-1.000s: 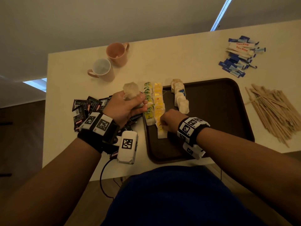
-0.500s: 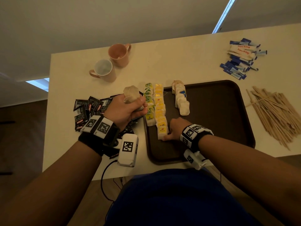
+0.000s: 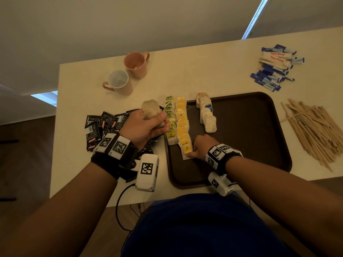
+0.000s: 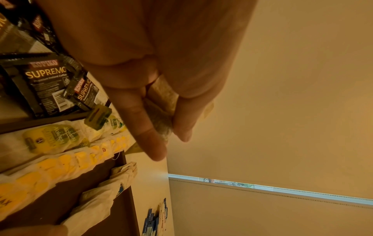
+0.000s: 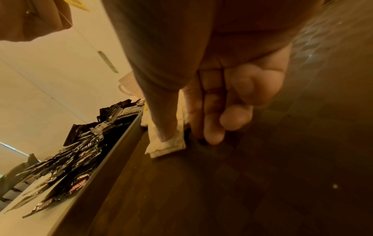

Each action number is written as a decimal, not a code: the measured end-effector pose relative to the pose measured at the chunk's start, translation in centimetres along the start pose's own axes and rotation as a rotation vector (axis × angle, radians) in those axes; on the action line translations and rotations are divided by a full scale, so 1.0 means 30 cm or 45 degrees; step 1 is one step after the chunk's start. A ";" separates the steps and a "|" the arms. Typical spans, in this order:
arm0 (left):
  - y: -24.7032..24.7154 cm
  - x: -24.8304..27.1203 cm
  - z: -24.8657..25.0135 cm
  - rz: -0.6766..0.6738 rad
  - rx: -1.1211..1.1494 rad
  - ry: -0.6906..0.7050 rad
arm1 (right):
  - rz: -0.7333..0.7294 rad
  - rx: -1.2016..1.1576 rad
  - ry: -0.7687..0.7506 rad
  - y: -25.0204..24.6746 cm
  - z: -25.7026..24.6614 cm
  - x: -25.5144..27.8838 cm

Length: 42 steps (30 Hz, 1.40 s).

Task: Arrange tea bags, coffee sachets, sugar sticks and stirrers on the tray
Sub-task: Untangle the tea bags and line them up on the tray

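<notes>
Both hands work at the tray's left edge. The left hand point(image 3: 146, 127) is curled round a bunch of plain tea bags point(image 3: 150, 108) and holds them above the surface, just beside the tray's left rim, over the coffee sachets point(image 3: 104, 125). The right hand point(image 3: 201, 147) rests inside the tray point(image 3: 259, 138), its thumb pressing down the nearest yellow-tagged tea bag point(image 3: 186, 149) while the other fingers curl loosely against the tray floor beside it.

Three rows of tea bags run from the tray's far edge toward its near edge: a green-tagged row point(image 3: 169, 119) along the left rim, a yellow-tagged row point(image 3: 182, 121) just beside it, and a shorter row of pale bags point(image 3: 207, 114) set a little apart, one carrying a blue tag. From the left wrist view the green tags read "Alokozay". Two pink mugs point(image 3: 128, 71) stand near the surface's far left corner.

Black sachets printed "KOPIKO SUPREMO" lie heaped on the surface left of the tray. Sugar sticks point(image 3: 276, 66), blue and white with some red lettering too small to read, lie near the far right corner. Wooden stirrers point(image 3: 313, 130) are piled right of the tray.
</notes>
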<state>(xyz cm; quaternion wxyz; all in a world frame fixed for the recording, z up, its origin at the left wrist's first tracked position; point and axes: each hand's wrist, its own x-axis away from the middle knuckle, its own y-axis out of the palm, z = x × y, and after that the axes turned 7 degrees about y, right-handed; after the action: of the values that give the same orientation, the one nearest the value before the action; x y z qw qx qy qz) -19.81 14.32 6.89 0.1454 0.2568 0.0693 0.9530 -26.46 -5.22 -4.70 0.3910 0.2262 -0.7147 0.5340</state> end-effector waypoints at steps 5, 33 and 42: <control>-0.003 0.001 0.002 0.003 0.014 -0.004 | 0.014 -0.018 0.009 -0.003 -0.005 0.015; -0.032 -0.010 -0.004 0.021 -0.016 0.013 | 0.249 -0.093 0.141 -0.055 -0.106 0.005; -0.026 -0.012 -0.006 0.023 0.009 0.018 | 0.166 0.000 0.172 -0.053 -0.061 0.013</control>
<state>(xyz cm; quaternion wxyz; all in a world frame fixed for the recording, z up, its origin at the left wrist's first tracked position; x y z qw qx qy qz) -19.41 14.94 6.40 0.1354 0.2513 0.0715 0.9557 -24.93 -3.99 -3.22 0.4026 0.1426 -0.7000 0.5723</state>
